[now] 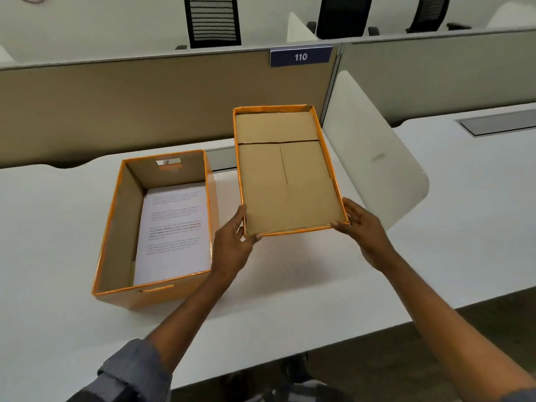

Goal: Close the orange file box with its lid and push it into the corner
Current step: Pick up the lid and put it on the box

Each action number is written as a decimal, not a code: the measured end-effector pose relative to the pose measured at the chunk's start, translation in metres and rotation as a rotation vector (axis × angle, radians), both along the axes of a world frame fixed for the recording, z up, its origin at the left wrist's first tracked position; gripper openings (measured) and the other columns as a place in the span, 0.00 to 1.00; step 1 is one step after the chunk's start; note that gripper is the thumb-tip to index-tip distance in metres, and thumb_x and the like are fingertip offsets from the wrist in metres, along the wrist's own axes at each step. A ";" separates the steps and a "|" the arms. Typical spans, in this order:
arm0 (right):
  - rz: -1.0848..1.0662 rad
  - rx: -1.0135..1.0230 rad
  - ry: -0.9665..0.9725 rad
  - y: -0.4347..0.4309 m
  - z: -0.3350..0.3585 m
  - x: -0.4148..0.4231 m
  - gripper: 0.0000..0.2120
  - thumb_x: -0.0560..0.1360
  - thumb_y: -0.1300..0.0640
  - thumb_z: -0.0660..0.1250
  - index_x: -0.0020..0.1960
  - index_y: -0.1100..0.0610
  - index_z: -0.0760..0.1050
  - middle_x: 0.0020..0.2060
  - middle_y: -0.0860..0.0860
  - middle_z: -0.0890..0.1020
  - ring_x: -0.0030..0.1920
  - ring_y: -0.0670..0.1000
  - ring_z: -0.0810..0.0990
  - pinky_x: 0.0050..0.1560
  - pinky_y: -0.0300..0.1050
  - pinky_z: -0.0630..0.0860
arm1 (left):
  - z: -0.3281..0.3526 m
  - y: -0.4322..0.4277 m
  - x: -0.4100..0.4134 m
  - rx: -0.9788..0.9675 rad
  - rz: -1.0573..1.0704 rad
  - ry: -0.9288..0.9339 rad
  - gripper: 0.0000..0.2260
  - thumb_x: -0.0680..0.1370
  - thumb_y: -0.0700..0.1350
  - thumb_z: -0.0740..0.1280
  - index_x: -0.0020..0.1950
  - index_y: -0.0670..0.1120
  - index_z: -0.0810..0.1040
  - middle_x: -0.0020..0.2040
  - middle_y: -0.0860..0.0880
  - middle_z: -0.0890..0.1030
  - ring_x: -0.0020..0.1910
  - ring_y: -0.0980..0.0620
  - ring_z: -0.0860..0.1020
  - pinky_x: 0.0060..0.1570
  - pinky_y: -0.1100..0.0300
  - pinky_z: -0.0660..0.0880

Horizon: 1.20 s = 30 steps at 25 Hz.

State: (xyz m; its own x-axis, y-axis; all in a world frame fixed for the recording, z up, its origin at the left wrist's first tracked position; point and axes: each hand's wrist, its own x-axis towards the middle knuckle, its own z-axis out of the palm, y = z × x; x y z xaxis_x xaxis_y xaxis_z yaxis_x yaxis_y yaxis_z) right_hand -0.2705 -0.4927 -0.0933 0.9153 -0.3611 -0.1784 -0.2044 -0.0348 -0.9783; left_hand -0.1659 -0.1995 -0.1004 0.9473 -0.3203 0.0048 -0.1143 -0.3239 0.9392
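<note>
left hand (pixel 232 245) | right hand (pixel 364 227) | fingers clamp lid (pixel 287 175) near corners, underside up | open orange file box (pixel 116 233) left, apart

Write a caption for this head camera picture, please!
Both hands, left hand and right hand, hold the lid underside-up beside the open orange file box.

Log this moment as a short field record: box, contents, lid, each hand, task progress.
box: orange file box open on the white desk
contents: printed paper sheets lying flat inside
lid: lid held up to the right of the box, inner cardboard side facing the camera
left hand: left hand grip on the lid's near left corner
right hand: right hand grip on the near right corner
progress: lid not yet on the box
</note>
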 end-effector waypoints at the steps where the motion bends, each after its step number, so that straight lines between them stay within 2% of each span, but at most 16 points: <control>1: -0.078 0.103 -0.022 0.011 0.007 -0.008 0.29 0.74 0.60 0.76 0.73 0.51 0.73 0.63 0.43 0.84 0.61 0.46 0.84 0.66 0.54 0.77 | 0.008 0.014 -0.005 -0.001 -0.024 -0.022 0.37 0.72 0.38 0.76 0.78 0.47 0.65 0.75 0.47 0.71 0.73 0.51 0.70 0.69 0.54 0.72; 3: -0.201 0.279 -0.077 0.033 0.018 -0.021 0.26 0.76 0.63 0.73 0.73 0.57 0.73 0.62 0.49 0.85 0.61 0.52 0.85 0.66 0.57 0.79 | 0.022 0.039 -0.011 0.027 -0.075 -0.095 0.37 0.72 0.41 0.76 0.78 0.48 0.64 0.75 0.47 0.71 0.73 0.50 0.71 0.69 0.56 0.72; 5: -0.248 0.406 -0.109 0.058 0.027 -0.032 0.24 0.77 0.66 0.69 0.72 0.59 0.73 0.64 0.55 0.83 0.63 0.57 0.83 0.65 0.54 0.79 | 0.036 0.062 -0.016 0.109 -0.116 -0.234 0.37 0.74 0.45 0.74 0.80 0.48 0.61 0.77 0.47 0.68 0.75 0.48 0.68 0.71 0.52 0.70; 6: -0.253 0.467 -0.117 0.073 0.032 -0.035 0.23 0.78 0.68 0.67 0.72 0.59 0.73 0.64 0.56 0.82 0.62 0.57 0.82 0.64 0.52 0.79 | 0.042 0.073 -0.019 0.202 -0.144 -0.363 0.38 0.75 0.47 0.73 0.80 0.48 0.58 0.79 0.46 0.64 0.78 0.47 0.63 0.73 0.48 0.67; 9: -0.210 0.617 -0.133 0.119 0.050 -0.035 0.19 0.80 0.70 0.60 0.67 0.58 0.76 0.56 0.55 0.83 0.54 0.54 0.81 0.52 0.45 0.83 | 0.064 0.082 -0.021 0.642 -0.280 -0.956 0.45 0.72 0.59 0.70 0.81 0.43 0.52 0.83 0.42 0.47 0.81 0.40 0.43 0.78 0.41 0.47; 11: -0.175 0.650 -0.143 0.149 0.060 -0.035 0.16 0.80 0.69 0.59 0.63 0.57 0.78 0.55 0.54 0.82 0.53 0.53 0.80 0.47 0.41 0.84 | 0.078 0.074 -0.024 0.778 -0.355 -1.089 0.47 0.72 0.58 0.71 0.81 0.41 0.51 0.82 0.41 0.48 0.81 0.40 0.44 0.78 0.40 0.45; 13: -0.147 0.637 -0.163 0.170 0.069 -0.037 0.17 0.79 0.67 0.62 0.66 0.56 0.77 0.58 0.55 0.81 0.56 0.55 0.81 0.48 0.42 0.84 | 0.090 0.064 -0.023 0.778 -0.381 -1.080 0.40 0.74 0.46 0.72 0.80 0.42 0.54 0.81 0.41 0.56 0.81 0.41 0.51 0.78 0.41 0.48; 15: -0.101 0.658 -0.228 0.177 0.082 -0.038 0.22 0.77 0.59 0.70 0.71 0.55 0.75 0.62 0.54 0.82 0.62 0.56 0.82 0.53 0.45 0.84 | 0.095 0.065 -0.023 0.681 -0.359 -1.061 0.37 0.74 0.36 0.70 0.80 0.42 0.57 0.80 0.41 0.61 0.79 0.42 0.59 0.77 0.45 0.54; 18: 0.008 0.739 -0.289 0.178 0.092 -0.030 0.32 0.74 0.42 0.72 0.75 0.52 0.72 0.70 0.52 0.80 0.70 0.53 0.79 0.66 0.55 0.79 | 0.100 0.072 -0.024 0.343 -0.220 -1.002 0.33 0.76 0.29 0.64 0.79 0.43 0.60 0.78 0.43 0.66 0.78 0.48 0.61 0.76 0.54 0.56; 19: 0.036 0.747 -0.258 0.184 0.091 -0.025 0.34 0.74 0.40 0.71 0.76 0.51 0.71 0.72 0.52 0.78 0.71 0.53 0.78 0.68 0.57 0.77 | 0.104 0.071 -0.025 0.209 -0.156 -0.953 0.31 0.77 0.30 0.64 0.79 0.44 0.61 0.77 0.44 0.68 0.77 0.50 0.64 0.76 0.58 0.57; 21: 0.071 0.719 -0.102 0.206 0.080 -0.012 0.34 0.75 0.38 0.68 0.77 0.49 0.68 0.76 0.51 0.73 0.72 0.56 0.76 0.69 0.59 0.76 | 0.112 0.063 -0.031 -0.019 -0.030 -0.803 0.27 0.78 0.34 0.66 0.76 0.46 0.66 0.71 0.47 0.76 0.69 0.53 0.74 0.69 0.65 0.69; 22: 0.097 0.689 -0.011 0.220 0.071 -0.006 0.33 0.77 0.39 0.67 0.78 0.48 0.66 0.77 0.51 0.71 0.72 0.57 0.76 0.70 0.60 0.75 | 0.115 0.059 -0.038 -0.123 0.054 -0.695 0.23 0.79 0.38 0.67 0.73 0.51 0.71 0.65 0.53 0.80 0.62 0.56 0.79 0.61 0.69 0.74; 24: 0.174 0.618 0.078 0.245 0.053 0.004 0.29 0.80 0.40 0.64 0.79 0.47 0.66 0.77 0.50 0.71 0.73 0.58 0.75 0.71 0.62 0.73 | 0.121 0.052 -0.052 -0.304 0.228 -0.414 0.13 0.78 0.50 0.69 0.60 0.63 0.75 0.53 0.70 0.79 0.52 0.61 0.81 0.47 0.75 0.76; 26: 0.203 0.601 0.052 0.258 0.042 0.013 0.26 0.80 0.43 0.66 0.75 0.49 0.71 0.72 0.50 0.77 0.71 0.58 0.77 0.69 0.61 0.76 | 0.121 0.052 -0.055 -0.406 0.328 -0.190 0.14 0.76 0.57 0.69 0.60 0.63 0.72 0.54 0.67 0.79 0.51 0.57 0.81 0.44 0.73 0.77; 28: 0.156 0.636 0.018 0.258 0.040 0.019 0.28 0.76 0.45 0.71 0.73 0.50 0.72 0.69 0.51 0.80 0.67 0.57 0.80 0.62 0.55 0.81 | 0.119 0.067 -0.049 -0.436 0.400 -0.122 0.22 0.74 0.59 0.70 0.65 0.56 0.70 0.59 0.57 0.80 0.53 0.55 0.82 0.46 0.69 0.78; 30: 0.115 0.578 -0.019 0.248 0.035 0.027 0.28 0.73 0.46 0.73 0.71 0.48 0.72 0.66 0.49 0.82 0.64 0.54 0.83 0.55 0.49 0.83 | 0.118 0.096 -0.037 -0.507 0.495 -0.124 0.27 0.73 0.62 0.71 0.69 0.57 0.69 0.62 0.57 0.80 0.54 0.59 0.82 0.44 0.69 0.79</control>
